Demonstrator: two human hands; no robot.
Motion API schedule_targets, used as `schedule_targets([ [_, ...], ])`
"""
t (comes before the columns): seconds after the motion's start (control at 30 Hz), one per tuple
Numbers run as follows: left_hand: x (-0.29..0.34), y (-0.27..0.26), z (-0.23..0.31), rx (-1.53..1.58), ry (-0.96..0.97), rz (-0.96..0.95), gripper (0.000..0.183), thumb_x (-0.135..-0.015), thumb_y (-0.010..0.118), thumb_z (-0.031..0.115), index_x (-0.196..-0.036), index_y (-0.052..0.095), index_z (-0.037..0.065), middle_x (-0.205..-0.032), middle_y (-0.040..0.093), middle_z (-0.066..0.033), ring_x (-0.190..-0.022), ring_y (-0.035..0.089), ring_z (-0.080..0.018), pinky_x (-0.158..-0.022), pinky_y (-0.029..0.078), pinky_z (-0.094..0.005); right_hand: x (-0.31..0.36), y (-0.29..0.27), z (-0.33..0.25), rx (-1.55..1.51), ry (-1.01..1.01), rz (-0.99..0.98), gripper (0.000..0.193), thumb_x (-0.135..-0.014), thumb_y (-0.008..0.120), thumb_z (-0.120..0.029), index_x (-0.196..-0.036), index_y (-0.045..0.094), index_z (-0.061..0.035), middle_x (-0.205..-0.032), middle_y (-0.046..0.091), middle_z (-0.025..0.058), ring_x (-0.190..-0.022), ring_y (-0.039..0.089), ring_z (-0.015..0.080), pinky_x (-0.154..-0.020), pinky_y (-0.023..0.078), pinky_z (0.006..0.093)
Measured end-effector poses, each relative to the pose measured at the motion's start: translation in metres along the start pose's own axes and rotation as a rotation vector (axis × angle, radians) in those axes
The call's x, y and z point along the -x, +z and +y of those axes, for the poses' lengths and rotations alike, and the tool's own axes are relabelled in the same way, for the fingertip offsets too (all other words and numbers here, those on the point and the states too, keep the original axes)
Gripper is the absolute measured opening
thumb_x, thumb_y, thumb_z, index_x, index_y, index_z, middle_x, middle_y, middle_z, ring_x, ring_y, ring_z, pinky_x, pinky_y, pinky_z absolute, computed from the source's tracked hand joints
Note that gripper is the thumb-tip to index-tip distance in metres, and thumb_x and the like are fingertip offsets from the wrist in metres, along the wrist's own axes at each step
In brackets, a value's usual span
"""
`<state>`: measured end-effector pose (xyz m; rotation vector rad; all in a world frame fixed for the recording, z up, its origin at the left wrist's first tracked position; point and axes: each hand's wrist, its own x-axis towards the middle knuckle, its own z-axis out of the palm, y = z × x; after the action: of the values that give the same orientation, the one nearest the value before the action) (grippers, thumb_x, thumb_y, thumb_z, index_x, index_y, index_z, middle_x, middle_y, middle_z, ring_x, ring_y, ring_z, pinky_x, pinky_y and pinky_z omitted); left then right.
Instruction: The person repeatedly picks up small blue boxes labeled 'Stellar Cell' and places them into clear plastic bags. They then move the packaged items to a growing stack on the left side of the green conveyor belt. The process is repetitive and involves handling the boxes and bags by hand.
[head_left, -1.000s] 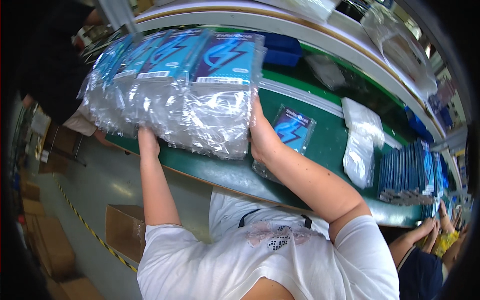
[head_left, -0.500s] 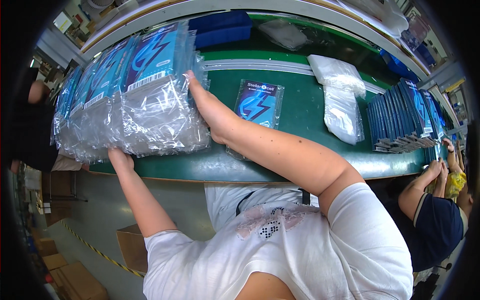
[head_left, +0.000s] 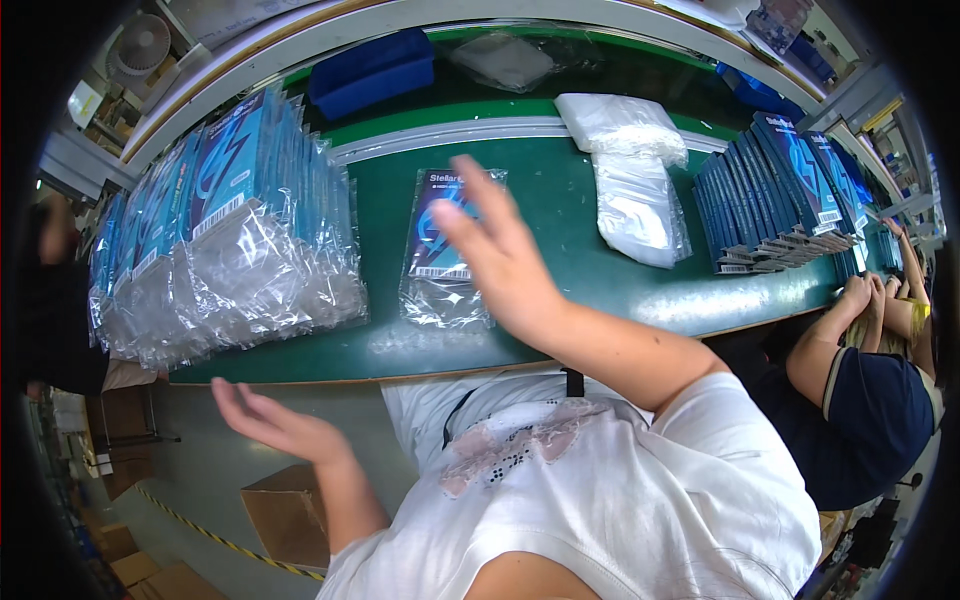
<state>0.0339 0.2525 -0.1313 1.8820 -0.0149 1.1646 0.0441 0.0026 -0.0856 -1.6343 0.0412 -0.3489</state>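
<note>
A long row of blue flat boxes in clear plastic bags [head_left: 225, 240] stands on edge at the left of the green bench [head_left: 560, 240]. My left hand [head_left: 268, 420] hovers open, palm up, below the bench edge, away from the row. My right hand [head_left: 500, 255] is raised with fingers spread, empty, over a single bagged blue box [head_left: 445, 245] lying flat on the green surface.
A pile of empty clear bags [head_left: 630, 175] lies right of centre. A second row of unbagged blue boxes [head_left: 775, 195] stands at the right, where another person [head_left: 870, 370] works. A blue tray [head_left: 372, 70] sits at the back. Cardboard boxes [head_left: 285, 515] stand on the floor.
Both hands have let go of the bagged row, which now rests on the bench. The left hand dropped below the edge; the right hand lifted away toward the single box.
</note>
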Motion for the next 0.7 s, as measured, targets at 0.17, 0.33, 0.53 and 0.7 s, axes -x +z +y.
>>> schedule_targets([
  [0.17, 0.04, 0.032, 0.062, 0.136, 0.342, -0.759, 0.046, -0.081, 0.066, 0.028, -0.119, 0.055, 0.005, -0.134, 0.044, -0.0183, -0.128, 0.036, -0.0376, -0.105, 0.027, -0.0485, 0.007, -0.026, 0.027, -0.246, 0.284, 0.201, 0.068, -0.091, 0.057, -0.026, -0.143, 0.025, 0.0028, -0.142, 0.033, 0.0232, -0.125, 0.04, 0.0243, -0.099, 0.034, 0.031],
  [0.33, 0.021, 0.099, 0.069, -0.024, 0.492, -0.974, 0.064, -0.072, 0.073, 0.035, -0.131, 0.052, 0.019, -0.147, 0.028, -0.0148, -0.137, 0.021, -0.0388, -0.11, 0.017, -0.0528, -0.011, -0.011, 0.039, -0.404, 0.289, 0.09, 0.067, -0.09, 0.056, -0.023, -0.141, 0.025, 0.0084, -0.135, 0.041, 0.0224, -0.119, 0.045, 0.0252, -0.099, 0.036, 0.0325],
  [0.53, 0.028, 0.121, 0.056, -0.219, 0.569, -1.053, 0.052, -0.083, 0.063, 0.031, -0.132, 0.049, 0.019, -0.146, 0.029, -0.0169, -0.134, 0.026, -0.0395, -0.109, 0.018, -0.0553, -0.004, -0.039, 0.038, 0.128, -0.072, -0.269, 0.061, -0.087, 0.058, -0.02, -0.135, 0.035, 0.0079, -0.13, 0.046, 0.0258, -0.119, 0.048, 0.0319, -0.1, 0.038, 0.037],
  [0.7, 0.026, 0.129, 0.057, -0.243, 0.563, -0.995, 0.045, -0.078, 0.061, 0.019, -0.123, 0.056, 0.016, -0.141, 0.038, -0.0132, -0.132, 0.031, -0.0364, -0.108, 0.02, -0.055, 0.038, -0.127, -0.028, 0.63, -0.217, -0.732, 0.054, -0.087, 0.06, -0.023, -0.132, 0.043, 0.003, -0.127, 0.049, 0.0253, -0.113, 0.052, 0.0377, -0.097, 0.042, 0.0391],
])
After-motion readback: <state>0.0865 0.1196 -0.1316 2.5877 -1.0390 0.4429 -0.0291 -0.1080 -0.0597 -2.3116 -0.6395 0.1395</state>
